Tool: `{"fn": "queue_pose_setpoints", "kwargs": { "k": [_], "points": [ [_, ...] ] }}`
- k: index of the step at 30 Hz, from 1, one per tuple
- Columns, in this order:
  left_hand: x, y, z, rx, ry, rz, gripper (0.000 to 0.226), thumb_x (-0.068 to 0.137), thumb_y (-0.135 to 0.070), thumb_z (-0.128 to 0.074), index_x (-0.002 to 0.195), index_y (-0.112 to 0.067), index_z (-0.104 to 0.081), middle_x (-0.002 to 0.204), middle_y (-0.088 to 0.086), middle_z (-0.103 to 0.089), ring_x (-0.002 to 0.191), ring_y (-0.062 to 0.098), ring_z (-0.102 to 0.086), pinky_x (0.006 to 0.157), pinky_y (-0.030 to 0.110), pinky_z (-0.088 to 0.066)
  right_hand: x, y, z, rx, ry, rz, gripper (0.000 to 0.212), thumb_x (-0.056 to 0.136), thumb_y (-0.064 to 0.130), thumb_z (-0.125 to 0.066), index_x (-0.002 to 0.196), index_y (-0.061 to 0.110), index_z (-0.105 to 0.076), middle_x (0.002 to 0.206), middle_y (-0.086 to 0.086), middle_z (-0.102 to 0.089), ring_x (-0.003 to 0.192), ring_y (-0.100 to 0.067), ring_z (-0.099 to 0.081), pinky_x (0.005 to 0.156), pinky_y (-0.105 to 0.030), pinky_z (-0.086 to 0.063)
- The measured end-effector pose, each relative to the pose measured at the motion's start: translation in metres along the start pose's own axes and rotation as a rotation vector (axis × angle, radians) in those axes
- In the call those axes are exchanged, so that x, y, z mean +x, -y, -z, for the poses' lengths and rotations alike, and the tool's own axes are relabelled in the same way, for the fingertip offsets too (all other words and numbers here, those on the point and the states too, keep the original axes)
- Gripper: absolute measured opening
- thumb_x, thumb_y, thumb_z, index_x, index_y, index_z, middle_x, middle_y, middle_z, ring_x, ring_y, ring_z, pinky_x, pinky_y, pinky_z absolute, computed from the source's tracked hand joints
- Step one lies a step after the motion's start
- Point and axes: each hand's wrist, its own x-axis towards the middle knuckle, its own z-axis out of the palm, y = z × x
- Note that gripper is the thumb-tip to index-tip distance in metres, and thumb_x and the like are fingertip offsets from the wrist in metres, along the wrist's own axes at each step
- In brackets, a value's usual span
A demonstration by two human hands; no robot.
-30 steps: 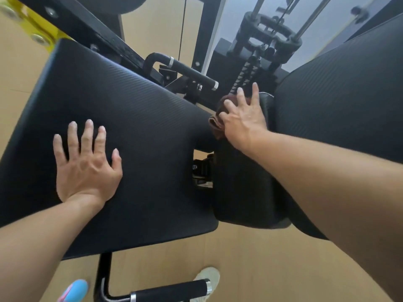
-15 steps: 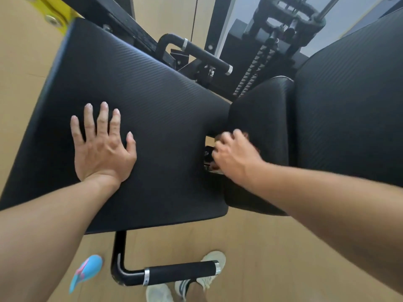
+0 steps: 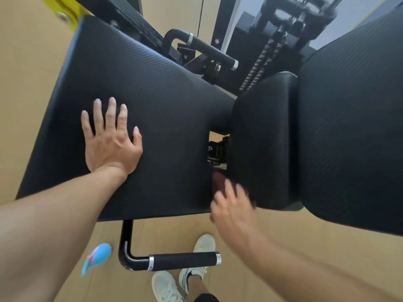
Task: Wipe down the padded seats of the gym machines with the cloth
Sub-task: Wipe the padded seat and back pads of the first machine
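Note:
A wide black padded seat [image 3: 157, 101] fills the left and middle of the view. My left hand [image 3: 110, 140] lies flat on it, fingers spread, holding nothing. To the right is a narrow black pad [image 3: 263, 136], and beyond it a large black back pad [image 3: 353, 127]. My right hand [image 3: 232, 205], blurred by motion, presses a dark reddish-brown cloth [image 3: 219, 182] against the near left edge of the narrow pad. Most of the cloth is hidden under the fingers.
A black handle bar [image 3: 181, 261] with chrome rings sticks out below the seat. Another handle [image 3: 209, 51] and a chain and frame [image 3: 268, 55] stand behind the pads. White shoes [image 3: 165, 288] and a blue object [image 3: 96, 258] are on the wooden floor.
My right hand has slid with the cloth down the narrow pad from its far end to its near end. My left hand stays flat on the seat.

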Motion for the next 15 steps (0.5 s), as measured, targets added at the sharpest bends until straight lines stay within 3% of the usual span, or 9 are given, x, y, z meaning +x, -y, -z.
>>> {"fn": "queue_pose_setpoints", "kwargs": {
  "k": [2, 4, 7, 9, 10, 12, 15],
  "points": [
    [0.001, 0.001, 0.0, 0.008, 0.006, -0.006, 0.064, 0.099, -0.044, -0.035, 0.155, -0.013, -0.031, 0.166, 0.009, -0.022, 0.155, 0.031, -0.007, 0.125, 0.052, 0.0, -0.022, 0.022, -0.013, 0.415, 0.167, -0.123, 0.043, 0.092, 0.016, -0.061, 0.135, 0.018, -0.054, 0.137, -0.007, -0.054, 0.13, -0.034, -0.045, 0.105, -0.045, -0.043],
    [-0.001, 0.0, 0.001, 0.02, 0.059, 0.007, 0.065, 0.1, -0.046, -0.033, 0.156, -0.014, -0.027, 0.167, 0.007, -0.019, 0.156, 0.03, -0.003, 0.125, 0.052, 0.001, -0.042, 0.032, -0.016, 0.909, 0.31, -0.322, 0.042, 0.086, 0.017, -0.057, 0.126, 0.028, -0.058, 0.128, 0.002, -0.059, 0.118, -0.021, -0.056, 0.1, -0.035, -0.048],
    [0.008, 0.004, 0.014, -0.003, 0.253, 0.016, 0.074, 0.098, -0.055, -0.03, 0.16, -0.018, -0.014, 0.17, 0.003, 0.0, 0.155, 0.026, 0.014, 0.124, 0.05, 0.01, -0.077, 0.04, -0.007, 1.473, 0.287, -0.514, 0.034, 0.078, 0.013, -0.051, 0.1, 0.033, -0.066, 0.111, 0.003, -0.067, 0.096, -0.007, -0.065, 0.082, -0.017, -0.048],
    [0.013, 0.006, 0.043, -0.111, 0.459, 0.024, 0.08, 0.096, -0.056, -0.042, 0.161, -0.02, -0.012, 0.17, 0.0, 0.006, 0.154, 0.024, 0.019, 0.124, 0.048, 0.012, -0.097, 0.044, 0.003, 1.723, 0.204, -0.603, 0.03, 0.083, 0.001, -0.054, 0.092, 0.026, -0.069, 0.099, -0.004, -0.074, 0.083, -0.01, -0.07, 0.068, -0.016, -0.05],
    [0.007, 0.005, 0.061, -0.194, 0.535, 0.05, 0.078, 0.096, -0.054, -0.049, 0.16, -0.021, -0.018, 0.17, 0.0, 0.0, 0.155, 0.025, 0.013, 0.125, 0.048, 0.005, -0.105, 0.045, 0.012, 1.812, 0.165, -0.625, 0.029, 0.085, -0.003, -0.055, 0.092, 0.021, -0.07, 0.091, -0.004, -0.077, 0.081, -0.015, -0.072, 0.069, -0.021, -0.053],
    [-0.026, 0.001, 0.098, -0.493, 0.695, 0.156, 0.068, 0.093, -0.05, -0.058, 0.153, -0.023, -0.039, 0.164, 0.0, -0.03, 0.154, 0.026, -0.018, 0.124, 0.043, -0.018, -0.117, 0.043, 0.037, 1.909, 0.146, -0.636, 0.026, 0.089, -0.003, -0.056, 0.097, 0.016, -0.071, 0.084, -0.004, -0.078, 0.084, -0.023, -0.073, 0.079, -0.034, -0.059],
    [-0.12, -0.013, 0.147, -0.974, 0.848, 0.375, 0.049, 0.088, -0.053, -0.063, 0.124, -0.02, -0.065, 0.127, -0.001, -0.067, 0.124, 0.017, -0.061, 0.098, 0.016, -0.045, -0.131, 0.046, 0.086, 1.991, 0.16, -0.542, 0.028, 0.092, -0.001, -0.054, 0.109, 0.014, -0.071, 0.091, -0.011, -0.077, 0.089, -0.032, -0.073, 0.078, -0.043, -0.061]
  ]
}}
